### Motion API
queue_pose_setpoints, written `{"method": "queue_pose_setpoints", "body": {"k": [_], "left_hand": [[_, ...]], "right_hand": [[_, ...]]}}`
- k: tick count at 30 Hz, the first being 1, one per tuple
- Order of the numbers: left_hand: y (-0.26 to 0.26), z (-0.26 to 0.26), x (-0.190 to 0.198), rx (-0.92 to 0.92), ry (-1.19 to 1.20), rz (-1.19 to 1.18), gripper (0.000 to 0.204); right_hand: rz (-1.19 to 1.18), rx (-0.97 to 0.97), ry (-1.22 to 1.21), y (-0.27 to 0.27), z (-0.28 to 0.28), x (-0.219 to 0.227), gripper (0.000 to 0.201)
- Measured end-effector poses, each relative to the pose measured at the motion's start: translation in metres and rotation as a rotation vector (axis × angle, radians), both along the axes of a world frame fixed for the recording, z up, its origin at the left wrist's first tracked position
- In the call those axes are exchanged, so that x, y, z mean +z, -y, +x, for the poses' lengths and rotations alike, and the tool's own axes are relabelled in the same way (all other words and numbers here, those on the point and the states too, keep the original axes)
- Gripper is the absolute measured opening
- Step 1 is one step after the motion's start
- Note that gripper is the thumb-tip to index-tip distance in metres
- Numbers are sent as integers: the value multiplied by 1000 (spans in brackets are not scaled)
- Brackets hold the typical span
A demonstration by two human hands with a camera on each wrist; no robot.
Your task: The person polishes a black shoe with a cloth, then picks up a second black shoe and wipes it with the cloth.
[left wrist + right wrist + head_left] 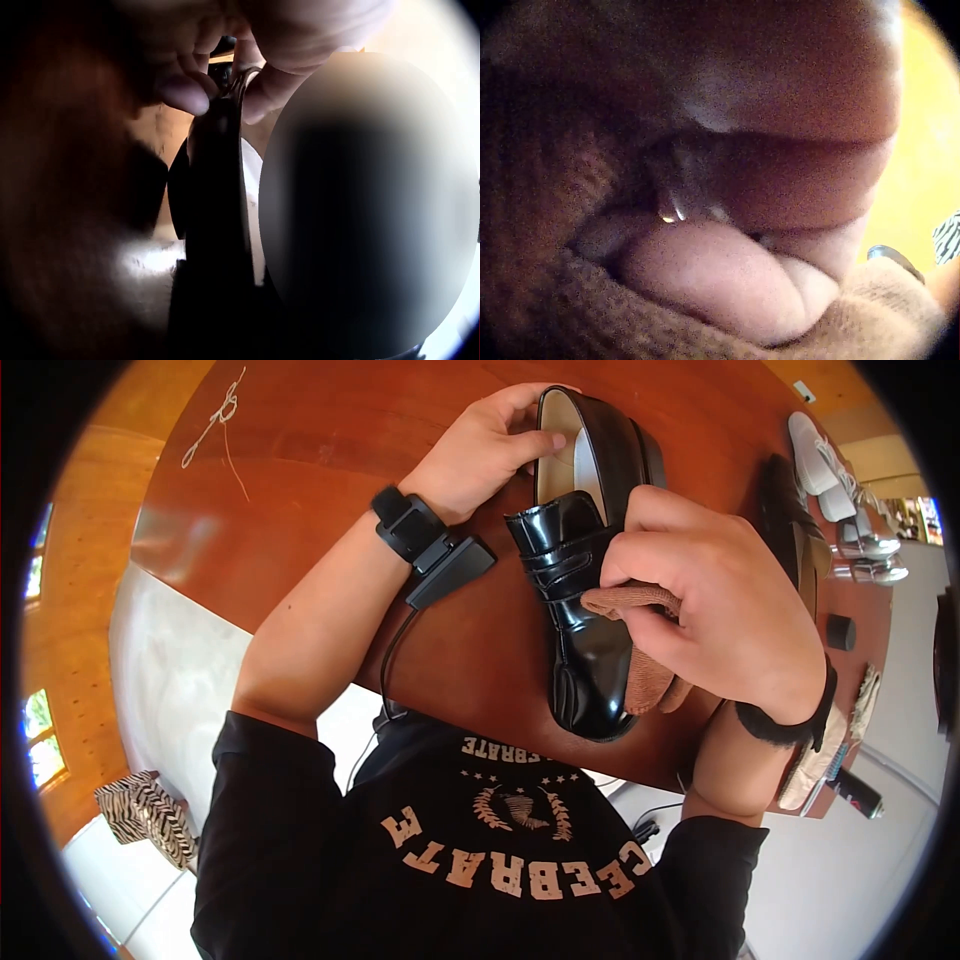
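Observation:
A glossy black leather shoe (585, 660) lies on the reddish-brown table (330, 430), its toe toward the person and its pale insole showing. My left hand (480, 455) grips the rim at the heel end, the thumb hooked inside the opening. The left wrist view shows fingers (184, 94) on both sides of the dark shoe edge (217, 180). In my right hand (715, 580) is a bunched brown ribbed cloth (652, 680), which lies along the shoe's side near the toe. Up close, the right wrist view shows curled fingers (712, 277) tucked into the cloth (645, 322).
Thin pale string (215, 435) lies at the far left of the table. Along the right side are white sneakers (820, 460), a dark shoe (780, 510), a small black cylinder (840, 631) and a black can (858, 795). A zebra-striped item (150, 815) sits at lower left.

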State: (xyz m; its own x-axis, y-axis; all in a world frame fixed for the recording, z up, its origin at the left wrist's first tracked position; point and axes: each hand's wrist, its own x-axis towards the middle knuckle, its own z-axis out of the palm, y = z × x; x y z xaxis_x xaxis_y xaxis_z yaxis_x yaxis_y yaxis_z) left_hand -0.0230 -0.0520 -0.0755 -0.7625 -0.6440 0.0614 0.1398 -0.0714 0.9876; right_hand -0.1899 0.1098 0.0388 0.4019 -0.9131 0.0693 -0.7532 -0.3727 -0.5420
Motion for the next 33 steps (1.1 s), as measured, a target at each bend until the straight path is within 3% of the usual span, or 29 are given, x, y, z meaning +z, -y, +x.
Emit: {"method": "queue_pose_setpoints", "body": {"k": [12, 27, 33], "left_hand": [[11, 2, -12, 154, -80, 92, 18], [18, 8, -19, 223, -39, -57, 17], [14, 7, -16, 228, 2, 31, 22]], "right_hand": [[265, -1, 26, 5, -15, 4, 14], [241, -5, 4, 6, -7, 6, 15], [193, -21, 12, 5, -2, 4, 16]]}}
